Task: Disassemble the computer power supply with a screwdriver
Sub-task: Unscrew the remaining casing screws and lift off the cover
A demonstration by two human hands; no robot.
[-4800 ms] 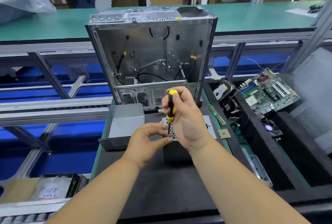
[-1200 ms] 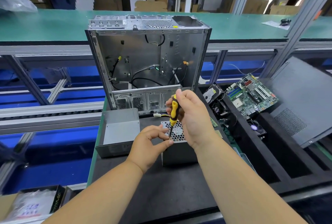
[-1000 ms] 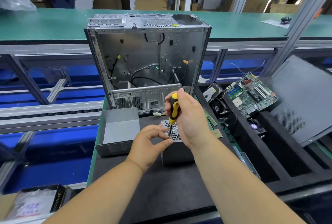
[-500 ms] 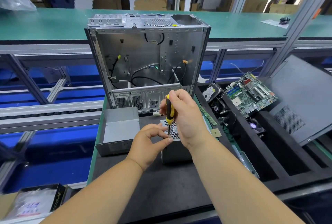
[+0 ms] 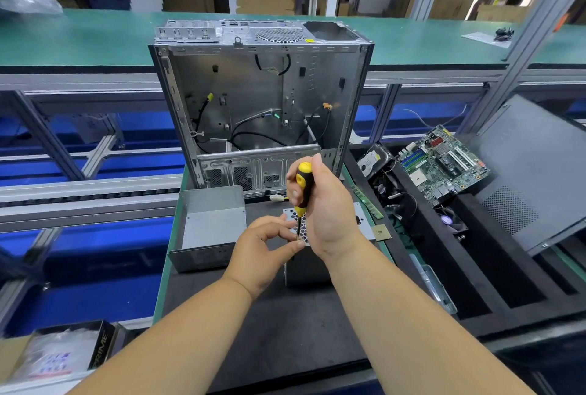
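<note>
The grey power supply (image 5: 306, 264) stands on the black mat, its perforated top plate partly hidden by my hands. My right hand (image 5: 329, 204) grips the yellow-and-black screwdriver (image 5: 302, 185) upright, tip down on the plate near its front left corner. My left hand (image 5: 263, 245) pinches the screwdriver's shaft by the tip with thumb and forefinger, fingertips touching the plate. The screw itself is too small to see.
A removed grey metal cover (image 5: 209, 228) lies left of the supply. The open computer case (image 5: 260, 109) stands behind. Black trays on the right hold a motherboard (image 5: 440, 163), a hard drive (image 5: 371, 160) and fans. A loose CPU (image 5: 381, 232) and RAM stick (image 5: 367, 203) lie nearby.
My right hand has turned slightly on the screwdriver handle, which stays upright over the same corner. My left hand has kept its pinch at the tip.
</note>
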